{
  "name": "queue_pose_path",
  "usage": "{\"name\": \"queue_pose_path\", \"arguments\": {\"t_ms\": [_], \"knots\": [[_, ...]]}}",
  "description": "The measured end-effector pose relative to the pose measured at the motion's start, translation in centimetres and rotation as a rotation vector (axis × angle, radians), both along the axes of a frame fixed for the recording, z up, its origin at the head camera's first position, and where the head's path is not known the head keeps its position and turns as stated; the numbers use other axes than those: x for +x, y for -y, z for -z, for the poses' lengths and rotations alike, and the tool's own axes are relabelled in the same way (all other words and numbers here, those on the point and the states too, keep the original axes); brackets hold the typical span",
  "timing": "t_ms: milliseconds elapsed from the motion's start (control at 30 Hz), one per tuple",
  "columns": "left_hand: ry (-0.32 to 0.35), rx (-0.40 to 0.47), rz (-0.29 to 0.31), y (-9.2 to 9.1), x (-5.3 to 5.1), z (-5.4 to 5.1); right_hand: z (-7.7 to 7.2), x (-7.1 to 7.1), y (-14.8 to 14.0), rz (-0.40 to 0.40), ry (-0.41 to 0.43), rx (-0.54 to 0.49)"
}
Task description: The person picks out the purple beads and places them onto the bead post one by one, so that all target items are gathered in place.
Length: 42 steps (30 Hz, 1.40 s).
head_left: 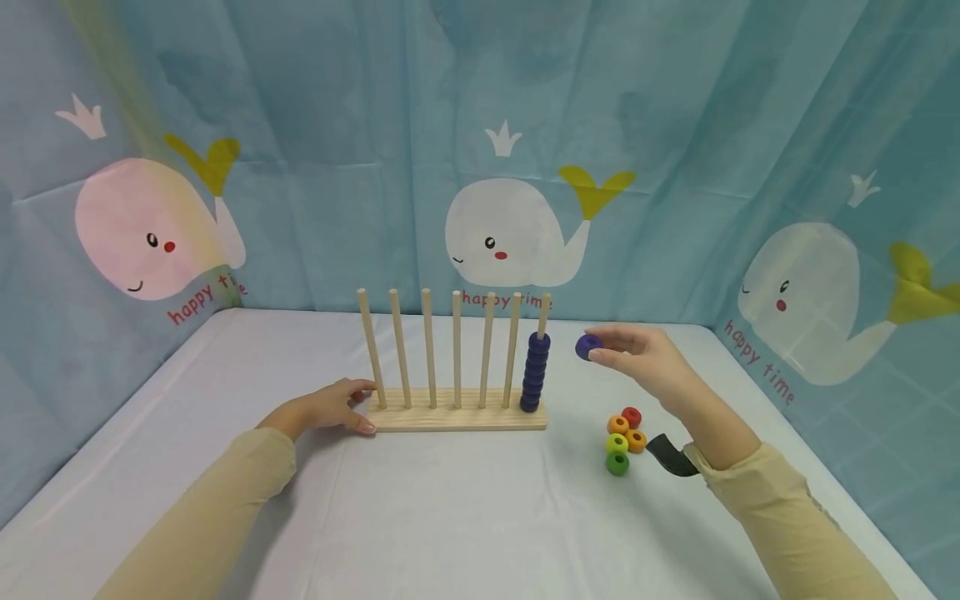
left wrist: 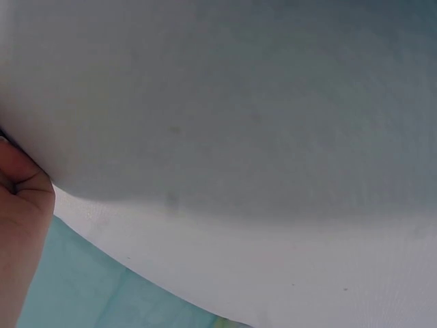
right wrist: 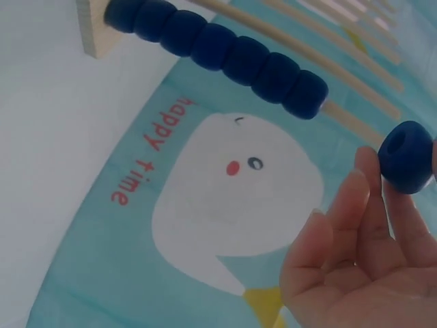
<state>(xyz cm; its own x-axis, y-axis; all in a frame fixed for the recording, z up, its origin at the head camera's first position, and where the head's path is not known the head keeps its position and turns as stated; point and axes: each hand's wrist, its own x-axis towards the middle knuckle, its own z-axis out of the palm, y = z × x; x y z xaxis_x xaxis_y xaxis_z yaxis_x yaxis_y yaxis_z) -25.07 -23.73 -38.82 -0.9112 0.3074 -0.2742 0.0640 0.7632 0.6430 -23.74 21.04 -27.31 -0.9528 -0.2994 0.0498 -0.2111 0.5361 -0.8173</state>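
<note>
A wooden peg stand (head_left: pixel 457 421) with several upright pegs rests on the white table. Its rightmost peg carries a stack of dark blue beads (head_left: pixel 534 372), with bare peg showing above. My left hand (head_left: pixel 330 408) holds the stand's left end, thumb at the front and fingers behind. In the left wrist view only part of the left hand (left wrist: pixel 24 205) shows. My right hand (head_left: pixel 637 358) pinches a blue bead (head_left: pixel 585 347) in the air, right of the stack and apart from it. The right wrist view shows the hole in this bead (right wrist: pixel 410 160) near the peg's tip.
Several loose beads lie right of the stand: a red bead (head_left: pixel 632 417), orange beads (head_left: pixel 636 441), a yellow-green bead (head_left: pixel 617 444) and a green bead (head_left: pixel 617 464). A dark strap (head_left: pixel 671 457) hangs by the right wrist. A whale-printed curtain (head_left: pixel 337 208) surrounds the table's back and sides.
</note>
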Motion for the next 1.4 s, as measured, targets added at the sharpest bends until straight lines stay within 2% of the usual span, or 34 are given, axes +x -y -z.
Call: {"name": "queue_pose_path", "arguments": {"t_ms": [167, 500, 800, 1033, 1400], "knots": [[0.004, -0.003, -0.003, 0.0, 0.0, 0.0, -0.3, 0.0, 0.4, 0.029, 0.007, -0.007], [0.015, 0.001, -0.006, -0.1, 0.1, -0.1, -1.1, -0.2, 1.2, 0.077, -0.032, -0.057], [0.009, 0.004, -0.006, 0.0, 0.0, 0.1, -1.7, -0.4, 2.1, 0.087, -0.041, -0.092], [0.004, 0.002, 0.003, 0.1, 0.1, 0.1, -1.9, -0.7, 2.5, 0.091, -0.077, -0.08], [0.014, 0.003, -0.003, 0.0, -0.1, 0.1, -2.5, -1.0, 3.2, 0.098, -0.118, -0.119]]}}
